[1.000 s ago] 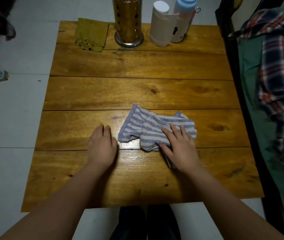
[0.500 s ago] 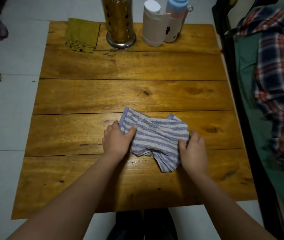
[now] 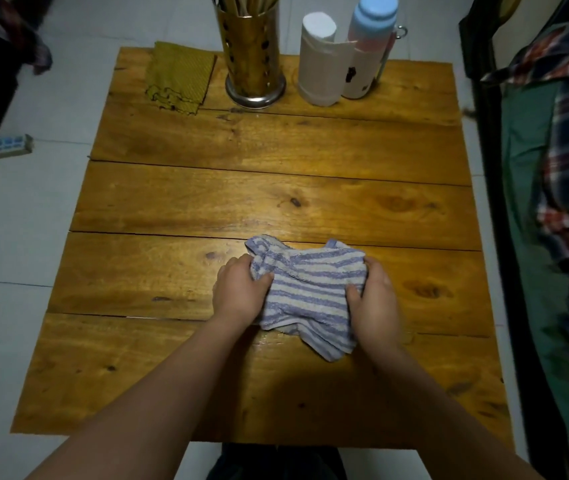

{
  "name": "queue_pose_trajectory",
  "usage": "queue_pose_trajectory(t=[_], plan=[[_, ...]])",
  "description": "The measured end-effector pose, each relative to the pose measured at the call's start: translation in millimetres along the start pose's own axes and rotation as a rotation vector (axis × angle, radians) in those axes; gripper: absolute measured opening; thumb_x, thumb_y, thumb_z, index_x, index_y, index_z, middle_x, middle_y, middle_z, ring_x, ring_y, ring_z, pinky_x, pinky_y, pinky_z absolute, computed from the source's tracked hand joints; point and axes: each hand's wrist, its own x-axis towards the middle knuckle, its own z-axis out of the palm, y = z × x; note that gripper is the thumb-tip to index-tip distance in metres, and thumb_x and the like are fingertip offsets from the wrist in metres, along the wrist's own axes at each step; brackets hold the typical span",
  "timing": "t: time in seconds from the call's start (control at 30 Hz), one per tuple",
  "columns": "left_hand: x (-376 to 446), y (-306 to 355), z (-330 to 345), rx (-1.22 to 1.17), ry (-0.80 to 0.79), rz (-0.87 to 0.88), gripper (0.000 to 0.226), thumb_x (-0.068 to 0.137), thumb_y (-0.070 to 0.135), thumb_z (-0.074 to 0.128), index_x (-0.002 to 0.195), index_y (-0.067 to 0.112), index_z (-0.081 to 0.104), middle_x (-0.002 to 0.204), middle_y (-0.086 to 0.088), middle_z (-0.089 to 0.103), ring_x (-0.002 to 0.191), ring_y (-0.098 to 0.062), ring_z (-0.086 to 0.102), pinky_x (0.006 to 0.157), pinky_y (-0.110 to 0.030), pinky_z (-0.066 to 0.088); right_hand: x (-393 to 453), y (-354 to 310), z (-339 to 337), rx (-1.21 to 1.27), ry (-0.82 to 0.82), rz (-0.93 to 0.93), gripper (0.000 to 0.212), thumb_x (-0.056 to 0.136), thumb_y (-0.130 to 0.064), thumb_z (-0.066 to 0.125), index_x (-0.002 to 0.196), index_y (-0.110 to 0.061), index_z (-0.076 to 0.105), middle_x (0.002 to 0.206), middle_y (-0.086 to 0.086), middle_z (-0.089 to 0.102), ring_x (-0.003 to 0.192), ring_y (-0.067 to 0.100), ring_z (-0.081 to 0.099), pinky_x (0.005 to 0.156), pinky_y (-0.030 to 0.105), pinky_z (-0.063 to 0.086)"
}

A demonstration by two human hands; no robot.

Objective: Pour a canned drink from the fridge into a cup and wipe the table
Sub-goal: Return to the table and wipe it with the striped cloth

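Note:
A blue-and-white striped towel point(image 3: 305, 296) lies bunched on the wooden plank table point(image 3: 241, 202), a little right of its middle. My left hand point(image 3: 239, 292) grips the towel's left side with the fingers curled into the fabric. My right hand point(image 3: 375, 297) holds its right side, thumb pressed on top. The towel is pulled together between both hands, and a loose corner trails toward the near edge. No can or cup shows anywhere in view.
At the table's far edge stand a perforated metal utensil holder point(image 3: 253, 53), a white roll point(image 3: 317, 60) and a blue-capped bottle point(image 3: 368, 50). A folded yellow-green cloth point(image 3: 179, 77) lies at the far left. A bed with plaid fabric point(image 3: 567, 202) borders the right. A power strip point(image 3: 7, 145) lies on the floor.
My left hand went from flat on the bare table onto the towel's left edge and gripped it. My right hand shifted from pressing on top to clutching the right side, bunching the towel.

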Motion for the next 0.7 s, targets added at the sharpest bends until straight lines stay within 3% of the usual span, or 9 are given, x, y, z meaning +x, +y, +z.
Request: queue_pose_trajectory(t=[0.2, 0.37, 0.57, 0.7], plan=[[14.0, 1.8, -2.4, -0.150, 0.094, -0.060, 0.035, 0.086, 0.030, 0.061, 0.115, 0.011, 0.058, 0.105, -0.009, 0.064, 0.097, -0.029, 0.060, 0.082, -0.046, 0.051, 24.0, -15.8, -2.1, -0.012, -0.039, -0.087, 0.050, 0.094, -0.019, 0.049, 0.140, -0.018, 0.030, 0.137, 0.005, 0.045, 0.117, 0.022, 0.048, 0.086, 0.033, 0.044], [27.1, 5.0, -20.7, -0.308, 0.174, -0.101, 0.040, 0.090, 0.028, 0.057, 0.126, 0.011, 0.052, 0.108, -0.008, 0.066, 0.095, -0.027, 0.062, 0.079, -0.038, 0.051, 46.9, -47.1, 0.2, 0.002, -0.050, -0.194, 0.047, 0.094, -0.019, 0.048, 0.138, -0.020, 0.032, 0.134, 0.004, 0.046, 0.112, 0.021, 0.050, 0.080, 0.033, 0.043], [63.5, 3.1, -75.4, -0.461, 0.317, -0.100, 0.031, 0.089, 0.028, 0.059, 0.114, 0.010, 0.058, 0.105, -0.008, 0.067, 0.095, -0.026, 0.062, 0.082, -0.040, 0.051, 76.8, -111.0, 14.6, 0.082, -0.026, -0.354, 0.038, 0.091, -0.018, 0.053, 0.128, -0.018, 0.042, 0.126, 0.004, 0.054, 0.110, 0.022, 0.052, 0.080, 0.028, 0.039], [101.8, -1.9, -120.2, -0.540, 0.375, -0.078, 0.018, 0.088, 0.025, 0.060, 0.103, 0.016, 0.059, 0.097, -0.005, 0.067, 0.091, -0.025, 0.064, 0.085, -0.047, 0.052, 99.3, -164.6, 32.5, 0.120, -0.021, -0.445, 0.026, 0.091, -0.015, 0.052, 0.117, -0.019, 0.049, 0.116, 0.003, 0.057, 0.098, 0.014, 0.051, 0.075, 0.022, 0.034]])
